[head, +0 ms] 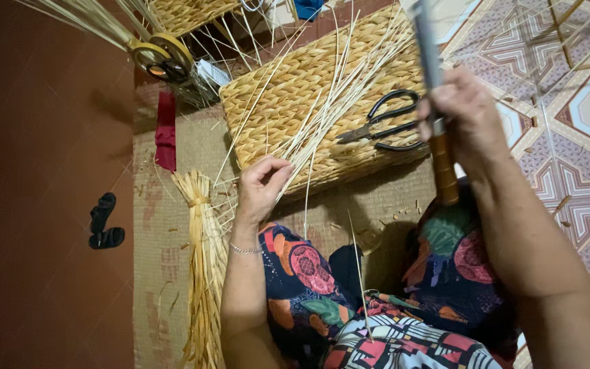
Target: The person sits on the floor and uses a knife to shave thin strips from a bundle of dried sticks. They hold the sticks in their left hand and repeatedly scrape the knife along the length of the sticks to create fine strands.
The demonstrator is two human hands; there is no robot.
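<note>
My left hand point(261, 186) pinches the near ends of a loose bunch of thin pale straw strands point(336, 102), which fan out over a woven straw basket point(295, 89) lying on the mat. My right hand point(462, 116) is raised and gripped around a knife point(438, 116) with a brown wooden handle and a long grey blade pointing away from me. Black scissors point(387, 123) rest on the basket, just left of my right hand. My lap, in colourful patterned cloth point(377, 301), fills the bottom of the view.
A tied bundle of straw point(203, 273) lies on the woven mat point(165, 225) to my left. A red cloth strip point(166, 130), rolls of yellow tape point(162, 58) and a second basket point(186, 12) sit farther off. A dark object point(104, 222) lies on the brown floor; patterned tiles point(568, 116) are on the right.
</note>
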